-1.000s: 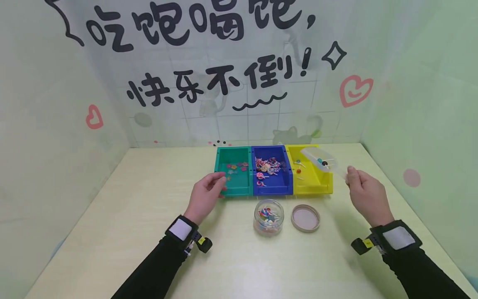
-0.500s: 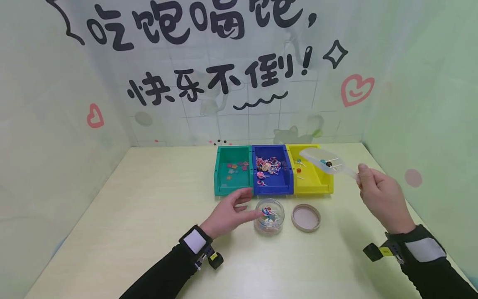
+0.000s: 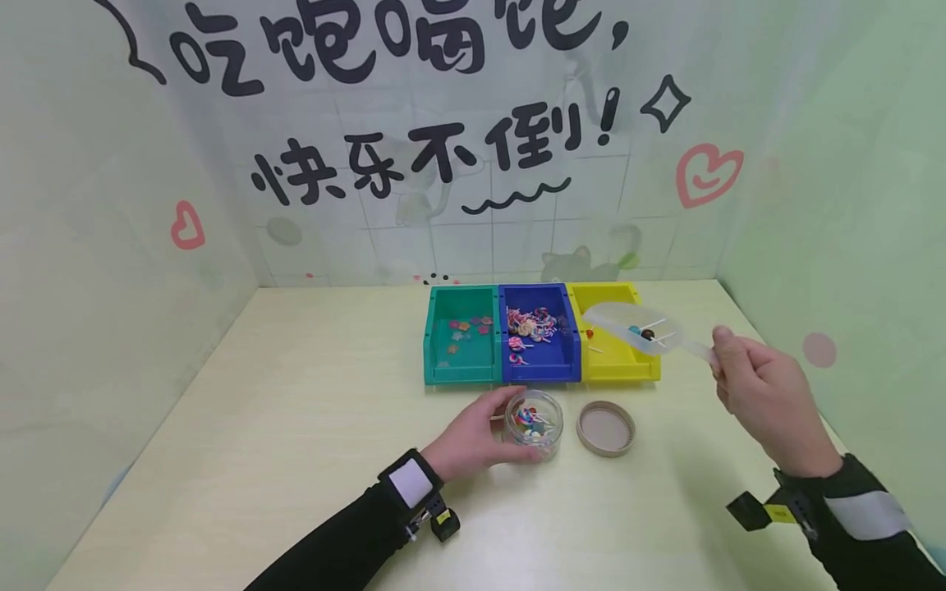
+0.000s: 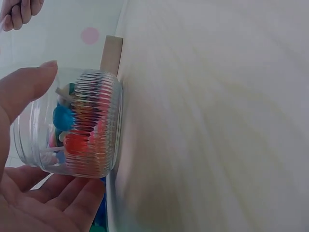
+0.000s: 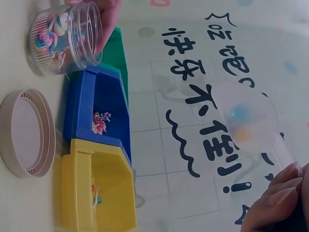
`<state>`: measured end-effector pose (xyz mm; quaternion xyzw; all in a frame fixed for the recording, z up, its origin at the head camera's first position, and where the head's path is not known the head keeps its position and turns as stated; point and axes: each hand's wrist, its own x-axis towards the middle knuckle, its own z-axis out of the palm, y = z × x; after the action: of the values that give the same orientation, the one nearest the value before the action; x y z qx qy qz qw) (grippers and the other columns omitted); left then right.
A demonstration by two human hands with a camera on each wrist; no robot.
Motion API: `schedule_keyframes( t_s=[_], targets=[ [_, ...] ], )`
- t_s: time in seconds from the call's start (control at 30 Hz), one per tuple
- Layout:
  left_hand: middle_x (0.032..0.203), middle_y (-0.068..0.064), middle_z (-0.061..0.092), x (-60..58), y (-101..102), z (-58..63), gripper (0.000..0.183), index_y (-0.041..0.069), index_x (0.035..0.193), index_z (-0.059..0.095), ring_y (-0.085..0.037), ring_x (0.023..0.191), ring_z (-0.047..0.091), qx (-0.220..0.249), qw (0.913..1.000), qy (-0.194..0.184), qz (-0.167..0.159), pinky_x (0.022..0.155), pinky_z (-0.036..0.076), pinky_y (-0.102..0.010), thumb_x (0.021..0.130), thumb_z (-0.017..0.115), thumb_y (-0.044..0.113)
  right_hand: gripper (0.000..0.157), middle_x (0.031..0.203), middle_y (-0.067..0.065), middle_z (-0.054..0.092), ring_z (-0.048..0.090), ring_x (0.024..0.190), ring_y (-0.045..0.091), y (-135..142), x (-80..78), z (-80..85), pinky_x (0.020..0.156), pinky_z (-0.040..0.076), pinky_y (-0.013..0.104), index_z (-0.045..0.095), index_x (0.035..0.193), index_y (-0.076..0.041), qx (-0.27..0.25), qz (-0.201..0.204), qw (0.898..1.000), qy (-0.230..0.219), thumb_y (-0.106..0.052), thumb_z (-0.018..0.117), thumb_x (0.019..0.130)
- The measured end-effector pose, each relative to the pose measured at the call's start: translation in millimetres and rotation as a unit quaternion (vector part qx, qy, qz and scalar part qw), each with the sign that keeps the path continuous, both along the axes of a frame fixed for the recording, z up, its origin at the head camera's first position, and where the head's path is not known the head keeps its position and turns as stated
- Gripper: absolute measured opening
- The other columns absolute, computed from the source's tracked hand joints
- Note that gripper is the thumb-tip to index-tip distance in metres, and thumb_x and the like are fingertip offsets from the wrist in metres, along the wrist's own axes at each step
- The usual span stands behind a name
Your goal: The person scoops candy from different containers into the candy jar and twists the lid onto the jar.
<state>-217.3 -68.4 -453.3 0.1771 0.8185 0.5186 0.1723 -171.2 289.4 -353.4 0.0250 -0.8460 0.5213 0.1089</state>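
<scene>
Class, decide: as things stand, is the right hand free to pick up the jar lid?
Probably not: the right hand already pinches the loaded scoop. The lid itself lies uncovered.

A green bin (image 3: 461, 336) and a blue bin (image 3: 539, 335) stand side by side on the pale table (image 3: 296, 410) — the green one holds what look like small flat pieces. A round lid (image 3: 605, 428) lies flat nearby — rim up.

Large black handwritten Chinese lettering on the back wall (image 3: 414, 213) reads "吃饱喝饱,快乐不倒!"
</scene>
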Motion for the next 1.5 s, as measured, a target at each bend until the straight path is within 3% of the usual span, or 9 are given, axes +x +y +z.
schedule_keyframes(
  t_s=[0.6,0.8,1.07,1.5],
  targets=[
    [0.162,-0.012,0.054,1.1,0.1,1.0,0.087,0.011,0.165,0.047,-0.038,0.15,0.055,-0.02,0.9998,-0.002,0.001,0.125,0.047,-0.053,0.092,0.092,0.027,0.054,0.061,-0.001,0.035,0.036,0.053,0.022,-15.9,10.7,3.1,0.049,0.031,0.034,0.058,0.081,-0.004,0.078,0.063,0.993,-0.059,-0.043,0.049,0.118],
    [0.161,-0.011,0.055,-0.3,-0.4,2.5,0.085,0.013,0.164,0.048,-0.038,0.152,0.053,-0.021,0.9998,-0.003,-0.003,0.127,0.045,-0.054,0.092,0.092,0.027,0.053,0.063,-0.002,0.038,0.036,0.054,0.016,-22.4,10.7,2.4,0.049,0.031,0.031,0.062,0.084,-0.007,0.13,0.074,0.985,-0.084,-0.046,0.048,0.118],
    [0.162,-0.013,0.053,-1.1,-0.5,3.6,0.085,0.012,0.164,0.047,-0.039,0.152,0.053,-0.018,0.9998,-0.004,-0.005,0.126,0.046,-0.053,0.092,0.092,0.026,0.051,0.065,-0.003,0.032,0.032,0.056,0.012,-32.5,11.5,2.8,0.052,0.028,0.029,0.06,0.082,-0.012,0.191,0.079,0.975,-0.08,-0.046,0.048,0.118],
    [0.162,-0.014,0.053,-1.1,-2.2,3.0,0.087,0.01,0.164,0.048,-0.039,0.151,0.053,-0.022,0.9997,-0.001,-0.004,0.126,0.046,-0.054,0.091,0.093,0.028,0.05,0.065,-0.004,0.033,0.034,0.057,0.013,-35.1,14.8,3.5,0.052,0.028,0.029,0.061,0.084,-0.012,0.202,0.074,0.973,-0.085,-0.045,0.048,0.118]
  ],
)
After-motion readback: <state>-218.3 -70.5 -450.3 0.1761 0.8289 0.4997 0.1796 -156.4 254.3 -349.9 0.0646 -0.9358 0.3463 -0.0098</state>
